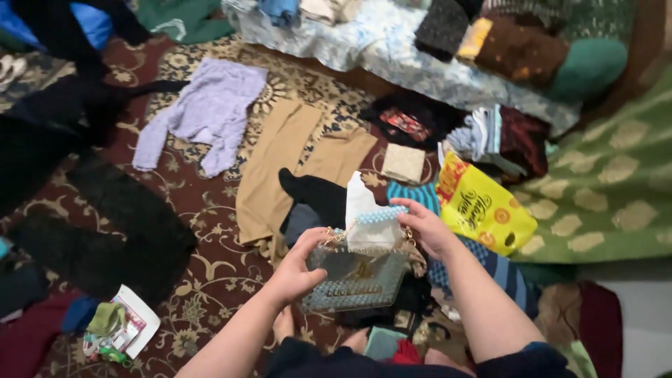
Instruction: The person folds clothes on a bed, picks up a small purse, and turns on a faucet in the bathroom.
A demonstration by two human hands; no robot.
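Head view. Left hand (297,269) in a clenched grip on the left edge of a clear, bead-trimmed handbag (355,278), held low at centre above the patterned carpet (203,203). Right hand (427,227) pinches the bag's beaded handle (381,214) beside white stuffing paper (365,217) rising from the opening. Just right — a yellow plastic bag (483,210) with red and orange print; lower left — a flat white printed packet (136,325). Beyond lie tan trousers (273,168) and a lilac top (206,108).

two hands (301,269), one clear handbag (353,280), one yellow bag (483,213)
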